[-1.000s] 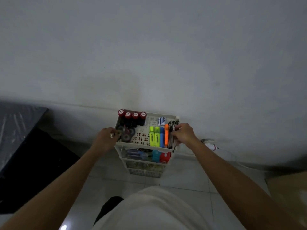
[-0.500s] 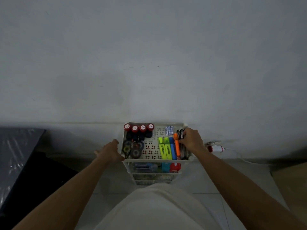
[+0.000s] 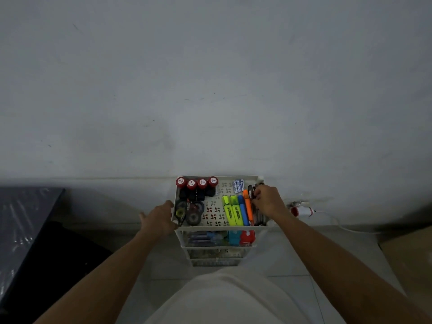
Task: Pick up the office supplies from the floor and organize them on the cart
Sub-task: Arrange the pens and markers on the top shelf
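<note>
Supplies already fill the top tray of the white cart (image 3: 219, 228), which stands against the grey wall at lower centre of the frame, so the sorting looks close to done. Four red-capped stamps (image 3: 196, 183) line the tray's far left edge, with correction tape dispensers (image 3: 190, 212) grouped below them, seemingly kept by kind. Right of centre lie two yellow-green highlighters (image 3: 231, 212), a blue one (image 3: 243, 212) and an orange one (image 3: 247, 208), laid parallel so they pack tightly; a small pack of batteries (image 3: 238, 185) sits above them. The right hand (image 3: 268, 201) reaches into the tray's right end, fingers curled down onto a bundle of dark pens (image 3: 253, 195), apparently pinching them to square them against the tray wall. The left hand (image 3: 161, 218) rests at the tray's left rim with fingers relaxed and spread, holding nothing, probably steadying the cart while the other hand works. Lower shelves hold more items, among them something blue, teal and red, too dim to name. At right of the cart, a white plug with a red end (image 3: 301, 211) lies near the wall, its cable trailing off right.
</note>
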`<state>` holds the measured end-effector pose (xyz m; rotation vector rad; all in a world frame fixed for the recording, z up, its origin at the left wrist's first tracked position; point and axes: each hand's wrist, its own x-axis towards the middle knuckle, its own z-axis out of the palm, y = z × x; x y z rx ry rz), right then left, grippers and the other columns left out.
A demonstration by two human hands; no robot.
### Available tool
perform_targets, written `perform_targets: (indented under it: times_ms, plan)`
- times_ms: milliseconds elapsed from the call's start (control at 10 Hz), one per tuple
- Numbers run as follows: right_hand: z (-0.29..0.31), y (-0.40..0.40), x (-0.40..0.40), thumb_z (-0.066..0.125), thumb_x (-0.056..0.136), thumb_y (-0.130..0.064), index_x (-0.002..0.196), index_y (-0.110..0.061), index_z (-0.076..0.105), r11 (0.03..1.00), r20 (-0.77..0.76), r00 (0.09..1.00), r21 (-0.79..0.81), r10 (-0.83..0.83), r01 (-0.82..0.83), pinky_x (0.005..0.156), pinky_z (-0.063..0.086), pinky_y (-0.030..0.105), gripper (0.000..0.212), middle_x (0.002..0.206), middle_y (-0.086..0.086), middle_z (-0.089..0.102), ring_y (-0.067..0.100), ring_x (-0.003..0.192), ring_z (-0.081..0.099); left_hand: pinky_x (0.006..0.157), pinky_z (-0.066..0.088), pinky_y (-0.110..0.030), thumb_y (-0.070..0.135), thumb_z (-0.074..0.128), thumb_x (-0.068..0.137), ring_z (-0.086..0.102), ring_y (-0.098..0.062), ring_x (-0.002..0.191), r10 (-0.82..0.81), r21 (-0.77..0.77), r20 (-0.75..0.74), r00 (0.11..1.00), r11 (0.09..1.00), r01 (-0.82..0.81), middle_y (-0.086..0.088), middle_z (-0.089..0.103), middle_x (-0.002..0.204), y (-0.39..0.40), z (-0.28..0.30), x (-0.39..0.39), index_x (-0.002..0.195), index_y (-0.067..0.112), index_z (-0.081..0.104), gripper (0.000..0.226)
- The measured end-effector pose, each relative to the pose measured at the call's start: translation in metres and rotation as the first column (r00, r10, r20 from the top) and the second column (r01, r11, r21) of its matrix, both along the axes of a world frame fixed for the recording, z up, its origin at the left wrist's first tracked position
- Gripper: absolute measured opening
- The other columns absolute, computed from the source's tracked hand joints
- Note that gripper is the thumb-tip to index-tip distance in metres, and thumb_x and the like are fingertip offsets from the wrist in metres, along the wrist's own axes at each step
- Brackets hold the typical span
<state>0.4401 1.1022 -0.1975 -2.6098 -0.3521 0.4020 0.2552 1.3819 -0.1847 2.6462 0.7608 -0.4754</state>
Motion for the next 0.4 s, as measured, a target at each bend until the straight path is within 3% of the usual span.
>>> perform_targets:
  times_ms: [300, 400]
  plan:
    - [0.017, -0.011, -0.031, 0.066, 0.091, -0.017, 0.098, -0.015, 0.067, 0.997, 0.087, 0.995, 0.06, -0.054, 0.049, 0.076, 0.054, 0.034, 0.008, 0.096, 0.004, 0.069, 0.018, 0.084, 0.062, 0.11, 0.028, -0.052, 0.044, 0.062, 0.089, 0.055, -0.019, 0.12, -0.064, 0.039, 0.053, 0.997, 0.997, 0.062, 0.003, 0.06, 0.127, 0.002, 0.014, -0.016, 0.132, 0.024, 0.043, 0.052]
    - [0.02, -0.014, -0.048, 0.064, 0.093, -0.018, 0.1, -0.014, 0.068, 0.997, 0.08, 0.996, 0.077, -0.029, 0.023, 0.078, 0.056, 0.036, 0.009, 0.097, 0.005, 0.069, 0.018, 0.083, 0.063, 0.105, 0.036, -0.043, 0.044, 0.058, 0.092, 0.054, -0.02, 0.121, -0.1, -0.001, 0.107, 0.989, 0.995, 0.101, 0.001, 0.058, 0.132, 0.006, 0.019, -0.019, 0.135, 0.022, 0.043, 0.05]
